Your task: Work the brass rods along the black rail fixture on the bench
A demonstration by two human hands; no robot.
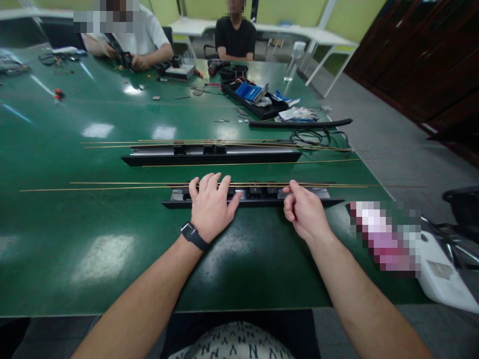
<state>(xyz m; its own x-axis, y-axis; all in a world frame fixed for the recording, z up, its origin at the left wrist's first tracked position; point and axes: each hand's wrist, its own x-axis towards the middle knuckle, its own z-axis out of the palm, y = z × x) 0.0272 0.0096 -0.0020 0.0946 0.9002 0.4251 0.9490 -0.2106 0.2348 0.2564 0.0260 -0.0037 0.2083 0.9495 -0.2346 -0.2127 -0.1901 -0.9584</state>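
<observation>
A long dark metal rail lies crosswise on the table, with black blocks set along its channel. Thin brass-coloured rods run lengthwise over it and stick out past both ends. My left hand, a watch on its wrist, rests over the left half of the rail with fingers spread. Over the right half is my right hand, fingers curled in and fingertips at the rods. Whether a rod is pinched there is hidden.
A second rail with more rods lies behind. Farther back are a black curved strip, a coiled cable, gloves and a black tray. A white device sits at right. Two people sit across the green table.
</observation>
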